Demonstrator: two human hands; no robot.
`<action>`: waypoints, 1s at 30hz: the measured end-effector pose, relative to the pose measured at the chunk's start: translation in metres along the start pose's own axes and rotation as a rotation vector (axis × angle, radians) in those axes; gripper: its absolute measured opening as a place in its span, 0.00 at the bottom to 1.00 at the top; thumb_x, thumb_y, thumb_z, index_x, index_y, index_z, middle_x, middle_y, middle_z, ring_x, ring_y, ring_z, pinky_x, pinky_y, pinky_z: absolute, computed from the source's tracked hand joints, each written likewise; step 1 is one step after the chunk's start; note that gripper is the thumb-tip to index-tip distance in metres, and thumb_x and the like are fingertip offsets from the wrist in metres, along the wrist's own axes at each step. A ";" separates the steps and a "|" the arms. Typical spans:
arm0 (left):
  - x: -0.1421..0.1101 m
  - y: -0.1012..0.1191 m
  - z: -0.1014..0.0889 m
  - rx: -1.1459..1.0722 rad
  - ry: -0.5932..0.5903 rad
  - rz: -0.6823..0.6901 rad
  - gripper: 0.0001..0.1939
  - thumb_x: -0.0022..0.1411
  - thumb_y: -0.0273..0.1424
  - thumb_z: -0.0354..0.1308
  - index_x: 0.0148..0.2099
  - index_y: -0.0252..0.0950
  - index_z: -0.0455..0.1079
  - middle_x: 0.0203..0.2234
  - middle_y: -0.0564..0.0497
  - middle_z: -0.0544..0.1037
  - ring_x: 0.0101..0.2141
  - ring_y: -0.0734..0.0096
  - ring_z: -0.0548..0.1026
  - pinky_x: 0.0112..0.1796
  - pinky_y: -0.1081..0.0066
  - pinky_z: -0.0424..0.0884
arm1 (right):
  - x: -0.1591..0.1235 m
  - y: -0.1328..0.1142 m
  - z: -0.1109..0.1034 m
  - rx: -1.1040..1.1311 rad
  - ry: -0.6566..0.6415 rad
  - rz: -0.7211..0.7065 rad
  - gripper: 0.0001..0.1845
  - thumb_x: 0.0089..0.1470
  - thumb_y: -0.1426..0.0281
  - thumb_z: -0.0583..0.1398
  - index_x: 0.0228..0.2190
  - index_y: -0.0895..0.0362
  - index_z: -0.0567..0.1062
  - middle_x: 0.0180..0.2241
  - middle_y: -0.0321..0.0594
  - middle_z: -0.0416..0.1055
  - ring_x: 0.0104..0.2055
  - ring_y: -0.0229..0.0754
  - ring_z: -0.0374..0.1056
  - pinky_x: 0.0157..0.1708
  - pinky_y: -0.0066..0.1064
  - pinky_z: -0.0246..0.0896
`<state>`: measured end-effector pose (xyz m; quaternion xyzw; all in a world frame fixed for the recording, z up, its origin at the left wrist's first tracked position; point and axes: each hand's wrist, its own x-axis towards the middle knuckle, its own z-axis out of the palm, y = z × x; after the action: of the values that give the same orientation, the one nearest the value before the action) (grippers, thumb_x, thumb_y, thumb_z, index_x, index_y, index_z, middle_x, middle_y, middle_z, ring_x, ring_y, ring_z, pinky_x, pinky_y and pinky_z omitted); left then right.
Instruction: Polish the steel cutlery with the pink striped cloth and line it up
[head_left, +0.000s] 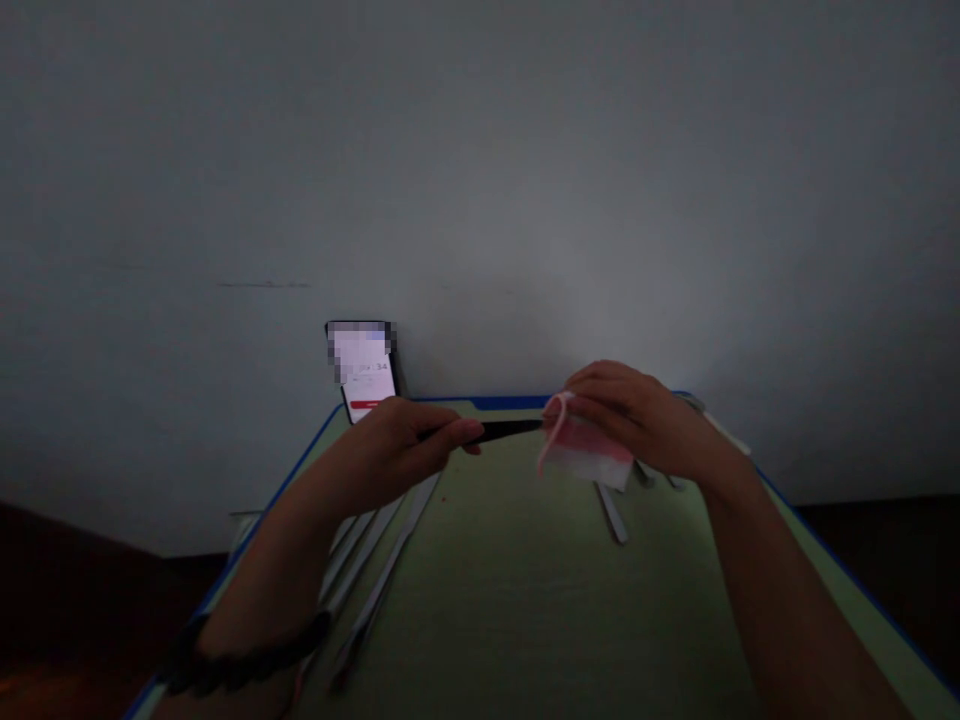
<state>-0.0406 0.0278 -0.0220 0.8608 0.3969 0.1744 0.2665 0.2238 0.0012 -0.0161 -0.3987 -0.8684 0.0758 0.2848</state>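
Note:
My left hand (420, 445) is closed around one end of a dark, slim piece of cutlery (511, 430), held level above the table. I cannot tell its exact kind. At its other end, my right hand (637, 415) grips a pink-and-white face mask (592, 452) with a pink ear loop hanging down. The cutlery's right end meets the mask and is hidden by it and the fingers. Below my left forearm lie several long metal pieces of cutlery (390, 565), partly covered. A metal handle (612, 514) sticks out beneath the mask.
A lit phone (366, 370) leans against the grey wall (525, 200) at the back left. The light green table (517, 600) has a blue edge and touches the wall. More metal ends (645, 474) show under my right hand. The room is dim.

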 end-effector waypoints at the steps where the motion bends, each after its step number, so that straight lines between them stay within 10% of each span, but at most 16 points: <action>1: 0.000 0.001 0.000 -0.015 -0.012 0.005 0.21 0.63 0.42 0.46 0.34 0.33 0.74 0.13 0.58 0.60 0.16 0.81 0.58 0.18 0.81 0.53 | 0.000 -0.001 -0.002 -0.011 0.045 -0.002 0.14 0.60 0.66 0.50 0.38 0.57 0.74 0.37 0.43 0.70 0.41 0.40 0.65 0.44 0.34 0.58; 21: -0.007 -0.010 -0.007 -0.118 0.053 -0.104 0.21 0.62 0.44 0.47 0.35 0.33 0.75 0.14 0.58 0.60 0.15 0.82 0.56 0.16 0.82 0.51 | -0.001 -0.006 0.006 -0.194 0.116 -0.011 0.14 0.57 0.67 0.54 0.44 0.53 0.72 0.46 0.43 0.67 0.50 0.44 0.61 0.52 0.40 0.53; 30: -0.002 -0.003 0.001 -0.158 -0.081 -0.038 0.21 0.63 0.43 0.46 0.34 0.33 0.73 0.13 0.59 0.58 0.15 0.82 0.55 0.16 0.81 0.50 | -0.004 -0.003 -0.001 0.000 0.100 0.080 0.11 0.55 0.66 0.57 0.39 0.53 0.75 0.36 0.36 0.75 0.37 0.37 0.69 0.38 0.27 0.62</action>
<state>-0.0430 0.0278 -0.0247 0.8357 0.3872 0.1650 0.3528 0.2246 -0.0039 -0.0161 -0.4365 -0.8364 0.0671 0.3245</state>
